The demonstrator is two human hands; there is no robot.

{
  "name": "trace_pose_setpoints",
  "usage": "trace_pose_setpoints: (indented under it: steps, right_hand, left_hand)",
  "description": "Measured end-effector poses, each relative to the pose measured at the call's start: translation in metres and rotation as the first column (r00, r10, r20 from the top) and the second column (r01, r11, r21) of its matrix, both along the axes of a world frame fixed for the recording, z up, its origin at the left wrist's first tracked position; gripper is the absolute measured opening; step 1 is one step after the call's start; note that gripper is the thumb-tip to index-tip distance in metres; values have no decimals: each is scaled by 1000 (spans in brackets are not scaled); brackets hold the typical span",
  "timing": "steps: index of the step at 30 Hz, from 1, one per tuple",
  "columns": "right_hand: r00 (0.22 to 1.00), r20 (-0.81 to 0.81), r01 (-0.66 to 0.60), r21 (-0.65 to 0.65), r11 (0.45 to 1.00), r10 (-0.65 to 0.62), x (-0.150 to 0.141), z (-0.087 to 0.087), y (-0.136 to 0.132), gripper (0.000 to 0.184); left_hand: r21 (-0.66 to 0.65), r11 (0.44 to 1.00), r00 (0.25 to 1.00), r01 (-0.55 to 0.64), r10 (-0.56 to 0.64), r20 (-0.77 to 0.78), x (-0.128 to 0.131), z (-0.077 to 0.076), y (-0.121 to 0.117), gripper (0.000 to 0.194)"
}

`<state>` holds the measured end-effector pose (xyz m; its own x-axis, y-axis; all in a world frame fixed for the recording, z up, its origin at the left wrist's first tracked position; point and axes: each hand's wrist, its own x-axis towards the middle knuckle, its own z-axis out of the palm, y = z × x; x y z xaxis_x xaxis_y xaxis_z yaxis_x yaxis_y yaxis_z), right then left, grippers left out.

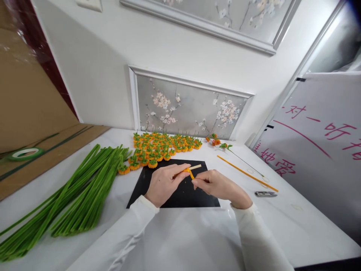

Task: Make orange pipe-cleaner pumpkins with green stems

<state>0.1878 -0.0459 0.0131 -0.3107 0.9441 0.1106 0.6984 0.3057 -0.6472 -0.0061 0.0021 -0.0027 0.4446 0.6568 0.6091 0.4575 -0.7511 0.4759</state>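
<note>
Over the black mat (175, 197), my left hand (167, 180) pinches a pale thin stick (196, 166) whose free end points right. An orange pipe cleaner (191, 174) is wrapped around the stick beside my left fingertips. My right hand (211, 183) closes its fingertips on the other end of that pipe cleaner, just right of the stick. How much of it is wound under the left fingers is hidden. Behind the mat stand several rows of small orange pipe-cleaner pieces with green tops (152, 162).
Green pipe cleaners (87, 192) lie in a large bundle on the left. To the right are a loose orange pipe cleaner (248, 173), small snips (265, 194) and a finished-looking flower stem (245, 162). Green tape (15, 155) rests on cardboard at far left.
</note>
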Motion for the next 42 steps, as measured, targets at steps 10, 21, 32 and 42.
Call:
trace_pose_setpoints:
  steps: [10,21,32,42]
  right_hand:
    - [994,103,-38,115,993,26,-1,5,-7,32]
    - [993,53,77,427,901,-110,-8,5,-4,24]
    - [965,-225,166,147,975,-131,12,1,10,29]
    - [977,-212,7,-87,996,-25,9,2,3,36]
  left_hand:
    - [47,995,986,-92,98,-137,-1,1,1,24]
    - [240,971,962,-3,68,-264,-2,-8,5,24]
    - [337,933,966,129,-41,-255,3,-1,-4,22]
    - [2,987,984,159,-159,75,6,-5,-6,28]
